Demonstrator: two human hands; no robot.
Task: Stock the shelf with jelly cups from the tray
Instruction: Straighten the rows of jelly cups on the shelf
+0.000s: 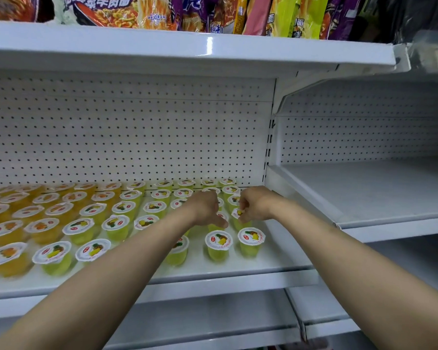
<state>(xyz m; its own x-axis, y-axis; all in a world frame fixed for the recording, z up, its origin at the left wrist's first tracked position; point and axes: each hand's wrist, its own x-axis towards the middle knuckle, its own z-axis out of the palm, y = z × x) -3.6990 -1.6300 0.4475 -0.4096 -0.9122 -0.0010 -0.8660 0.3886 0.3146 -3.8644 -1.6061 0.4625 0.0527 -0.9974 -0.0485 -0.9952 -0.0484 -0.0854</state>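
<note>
Two bare forearms reach into a white metal shelf [263,258] with a pegboard back. The left hand [205,209] curls down over a yellow-green jelly cup [219,219], thumb stretched toward its lid; the cup is mostly hidden, so whether the hand grips it cannot be told. The right hand [254,204] pinches the lid rim of another pineapple jelly cup [239,215] just beside it. Rows of jelly cups [116,224] fill the shelf, orange ones at far left. Noodle packets [127,11] sit on the shelf above.

Both arms outstretched, left hand [205,208] and right hand [254,205] curled, side by side.
</note>
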